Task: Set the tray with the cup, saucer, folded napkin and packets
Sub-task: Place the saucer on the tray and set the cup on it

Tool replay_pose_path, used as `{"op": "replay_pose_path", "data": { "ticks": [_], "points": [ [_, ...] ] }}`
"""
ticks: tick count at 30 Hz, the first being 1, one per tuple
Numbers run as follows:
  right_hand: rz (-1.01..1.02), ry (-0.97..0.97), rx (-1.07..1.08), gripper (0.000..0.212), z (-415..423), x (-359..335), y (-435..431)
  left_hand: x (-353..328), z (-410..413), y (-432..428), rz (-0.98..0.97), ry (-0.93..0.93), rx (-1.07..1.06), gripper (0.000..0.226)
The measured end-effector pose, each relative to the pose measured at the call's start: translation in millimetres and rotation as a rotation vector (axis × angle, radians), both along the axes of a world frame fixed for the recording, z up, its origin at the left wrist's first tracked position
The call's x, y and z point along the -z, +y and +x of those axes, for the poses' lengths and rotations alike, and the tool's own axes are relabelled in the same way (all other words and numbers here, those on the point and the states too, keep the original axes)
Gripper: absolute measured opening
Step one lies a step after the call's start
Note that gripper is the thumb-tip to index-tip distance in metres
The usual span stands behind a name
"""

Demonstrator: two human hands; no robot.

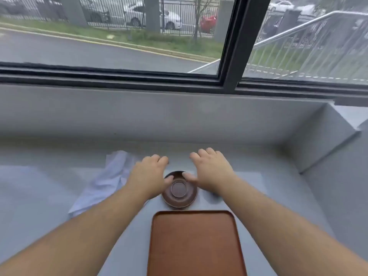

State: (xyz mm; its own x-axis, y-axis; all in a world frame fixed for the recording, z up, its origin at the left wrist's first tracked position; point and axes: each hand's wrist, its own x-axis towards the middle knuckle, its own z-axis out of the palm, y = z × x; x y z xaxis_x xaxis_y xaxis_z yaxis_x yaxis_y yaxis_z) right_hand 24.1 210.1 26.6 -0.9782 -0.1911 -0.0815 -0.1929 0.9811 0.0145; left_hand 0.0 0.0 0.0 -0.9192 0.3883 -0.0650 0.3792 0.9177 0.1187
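Observation:
A brown saucer (pixel 179 193) lies on the grey counter just beyond the far edge of a reddish-brown tray (pixel 196 244), which has nothing on it. My left hand (pixel 149 174) hovers at the saucer's left rim, thumb touching or nearly touching it. At the far right rim is my right hand (pixel 209 170), fingers spread, thumb over the saucer. Neither hand holds anything. A crumpled white napkin (pixel 107 180) lies to the left, partly behind my left forearm. A dark shape (pixel 214 196) shows under my right wrist; I cannot tell what it is. No cup or packets are visible.
The grey counter (pixel 39 196) runs left and right, with a raised grey ledge (pixel 159 116) behind it under a large window. A grey wall block (pixel 322 140) closes off the right side.

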Motion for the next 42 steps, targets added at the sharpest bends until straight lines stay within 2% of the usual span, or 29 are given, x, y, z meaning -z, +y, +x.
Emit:
{"op": "replay_pose_path", "data": {
  "ticks": [6, 12, 15, 18, 21, 24, 26, 28, 32, 34, 38, 42],
  "points": [
    [0.006, -0.193, -0.021, 0.069, -20, 92, 8, 86, 6, -7, -0.067, -0.19, -0.098, 0.051],
    [0.078, -0.278, -0.029, 0.082, -44, 136, 10, 124, 5, 1, 0.043, -0.338, -0.211, 0.051],
    [0.08, -0.309, -0.031, 0.074, -51, 143, 7, 132, 2, 7, 0.144, -0.403, -0.261, 0.046],
    [0.067, -0.302, -0.03, 0.058, -51, 144, 3, 134, -1, 8, 0.241, -0.466, -0.321, 0.026],
    [0.057, -0.26, 0.001, 0.043, -48, 140, -3, 132, -3, -2, 0.319, -0.436, -0.376, 0.008],
    [0.036, -0.161, 0.01, 0.027, -40, 128, -8, 124, -2, -14, 0.412, -0.422, -0.426, 0.017],
    [-0.037, -0.092, 0.026, 0.019, -28, 116, -11, 116, 2, -22, 0.515, -0.438, -0.499, 0.024],
    [-0.195, -0.06, 0.11, 0.017, -9, 105, -13, 108, 10, -29, 0.632, -0.5, -0.571, 0.03],
    [-0.577, -0.165, 0.445, 0.025, 41, 97, -10, 102, 39, -33, 0.774, -0.664, -0.597, 0.01],
    [-0.682, -0.225, 0.57, 0.022, 66, 104, -1, 105, 57, -28, 0.778, -0.706, -0.573, 0.005],
    [-0.765, -0.331, 0.712, 0.007, 112, 123, 14, 118, 88, -15, 0.757, -0.778, -0.528, 0.005],
    [-0.754, -0.366, 0.746, 0.012, 144, 140, 23, 134, 111, -5, 0.721, -0.831, -0.493, 0.007]
  ]
}}
